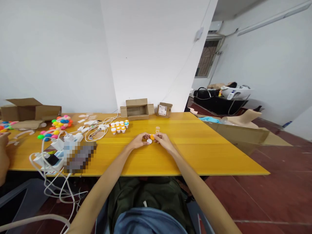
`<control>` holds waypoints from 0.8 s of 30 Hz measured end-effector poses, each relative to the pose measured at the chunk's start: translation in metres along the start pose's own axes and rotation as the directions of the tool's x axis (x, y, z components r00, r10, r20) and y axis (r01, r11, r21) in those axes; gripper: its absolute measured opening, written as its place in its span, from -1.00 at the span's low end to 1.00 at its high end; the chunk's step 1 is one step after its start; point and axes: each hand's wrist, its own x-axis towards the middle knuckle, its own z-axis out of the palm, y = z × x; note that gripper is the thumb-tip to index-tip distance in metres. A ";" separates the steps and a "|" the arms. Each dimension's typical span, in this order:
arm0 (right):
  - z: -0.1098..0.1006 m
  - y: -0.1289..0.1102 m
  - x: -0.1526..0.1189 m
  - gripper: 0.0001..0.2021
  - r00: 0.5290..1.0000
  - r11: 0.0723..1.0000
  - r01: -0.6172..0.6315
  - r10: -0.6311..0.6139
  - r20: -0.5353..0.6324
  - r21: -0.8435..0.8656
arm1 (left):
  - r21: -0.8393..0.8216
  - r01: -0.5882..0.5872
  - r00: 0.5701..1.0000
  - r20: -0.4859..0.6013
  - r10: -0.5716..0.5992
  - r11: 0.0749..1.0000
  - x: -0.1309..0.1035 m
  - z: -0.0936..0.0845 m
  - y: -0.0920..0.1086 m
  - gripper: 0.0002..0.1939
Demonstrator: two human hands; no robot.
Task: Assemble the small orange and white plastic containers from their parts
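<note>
In the head view my left hand (140, 140) is curled at the table's middle, its thumb and fingertips at the edge of a small white round piece (149, 141). Fingertips of my right hand (164, 140) pinch a small orange piece (152, 136), held right above and against the white one. Whether the two pieces are joined I cannot tell. Just beyond my right fingers stands a small clear plastic cup (157, 129). To the left, several small containers (118, 127) with white tops and orange or teal bands stand grouped in rows.
An open cardboard box (137, 110) and a smaller carton (164, 110) stand against the wall. Left lie white cables (97, 128), colourful balls (62, 122), a power strip (57, 152) and a blurred-out dark object (81, 157). Another person's hand (3, 139) is at the far left.
</note>
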 end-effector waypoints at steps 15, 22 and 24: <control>0.001 0.004 0.003 -0.53 0.999 0.999 0.031 -0.030 0.016 -0.034 | -0.028 0.002 1.000 0.002 -0.002 1.000 0.001 -0.001 -0.002 -0.59; 0.002 0.003 0.003 -0.57 0.999 0.999 0.020 -0.019 0.026 -0.028 | -0.019 0.009 1.000 0.006 -0.009 1.000 0.000 -0.002 0.001 -0.59; 0.002 0.003 0.003 -0.57 0.999 0.999 0.020 -0.019 0.029 -0.030 | -0.017 0.012 1.000 0.007 -0.012 1.000 -0.001 -0.002 0.002 -0.59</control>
